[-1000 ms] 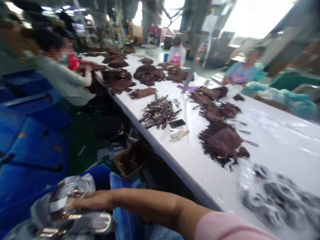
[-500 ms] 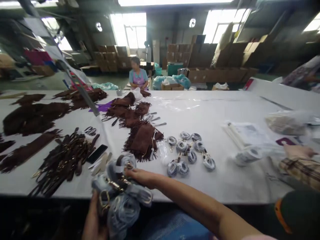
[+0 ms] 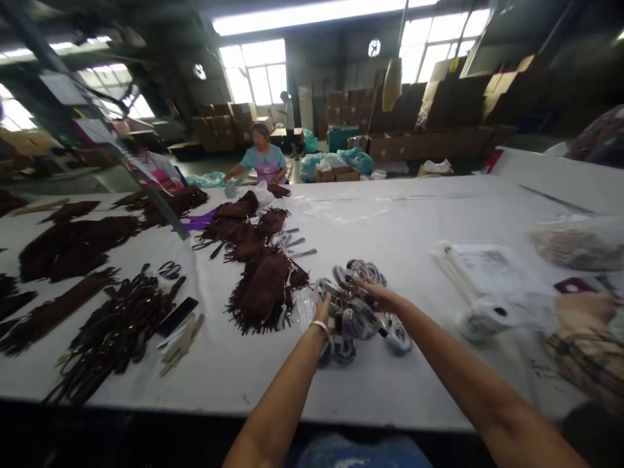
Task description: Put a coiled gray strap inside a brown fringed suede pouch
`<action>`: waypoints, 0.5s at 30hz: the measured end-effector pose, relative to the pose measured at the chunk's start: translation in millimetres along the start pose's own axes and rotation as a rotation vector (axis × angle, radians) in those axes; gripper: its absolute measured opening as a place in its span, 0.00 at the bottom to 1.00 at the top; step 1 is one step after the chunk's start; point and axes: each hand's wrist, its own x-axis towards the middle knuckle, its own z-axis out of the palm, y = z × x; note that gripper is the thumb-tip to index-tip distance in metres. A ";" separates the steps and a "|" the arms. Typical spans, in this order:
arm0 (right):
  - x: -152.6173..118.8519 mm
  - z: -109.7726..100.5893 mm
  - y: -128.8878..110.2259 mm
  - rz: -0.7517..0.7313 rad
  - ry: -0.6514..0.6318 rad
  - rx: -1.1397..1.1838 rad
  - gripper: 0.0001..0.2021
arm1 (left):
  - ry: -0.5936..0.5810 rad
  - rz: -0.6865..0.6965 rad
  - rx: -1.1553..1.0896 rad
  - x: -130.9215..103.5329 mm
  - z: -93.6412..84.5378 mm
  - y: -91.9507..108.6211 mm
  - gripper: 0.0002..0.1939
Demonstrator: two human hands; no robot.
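left hand (image 3: 322, 314): against left side of strap coils (image 3: 359, 320); grip can't tell
right hand (image 3: 380, 296): on their right side; grip can't tell
strap coils: on table (image 3: 390, 398), near side, right of brown fringed pile (image 3: 266, 286)

Our white table (image 3: 229, 390) bears coiled straps (image 3: 361, 323) at our left hand (image 3: 322, 313) and right hand (image 3: 379, 295); leftward, fringed brown pieces (image 3: 266, 283) and a phone (image 3: 177, 316); rightward, a white roll (image 3: 485, 316).

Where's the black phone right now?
The phone lies left of centre in the head view, on the table, between the brown straps and the beige strips.
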 end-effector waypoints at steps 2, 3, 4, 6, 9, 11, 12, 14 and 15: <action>13.2 -5.8 30.2 0.033 0.020 -0.004 0.40 | 0.069 0.017 0.109 11.8 -4.4 -19.5 0.50; 17.1 -5.6 45.4 0.027 0.039 -0.012 0.39 | 0.075 0.028 0.171 14.2 -8.0 -28.7 0.50; 19.6 -3.8 59.8 0.013 0.059 -0.027 0.37 | 0.055 0.035 0.223 14.8 -12.2 -37.1 0.49; 21.1 3.1 84.6 -0.035 0.093 -0.074 0.34 | -0.019 0.032 0.315 13.1 -21.2 -50.8 0.45; 15.3 16.2 111.7 -0.136 0.160 -0.180 0.28 | -0.100 0.002 0.425 9.8 -36.6 -64.6 0.39; 4.2 25.1 125.7 -0.195 0.198 -0.237 0.26 | -0.096 -0.005 0.476 8.5 -51.0 -69.7 0.37; -3.8 30.0 132.6 -0.226 0.216 -0.267 0.26 | -0.082 -0.004 0.495 7.6 -60.3 -71.2 0.36; -23.6 41.9 147.3 -0.316 0.262 -0.365 0.25 | -0.041 0.006 0.520 4.1 -83.5 -71.9 0.32; -34.6 49.3 155.4 -0.403 0.304 -0.463 0.25 | -0.014 0.015 0.528 1.3 -97.0 -71.0 0.31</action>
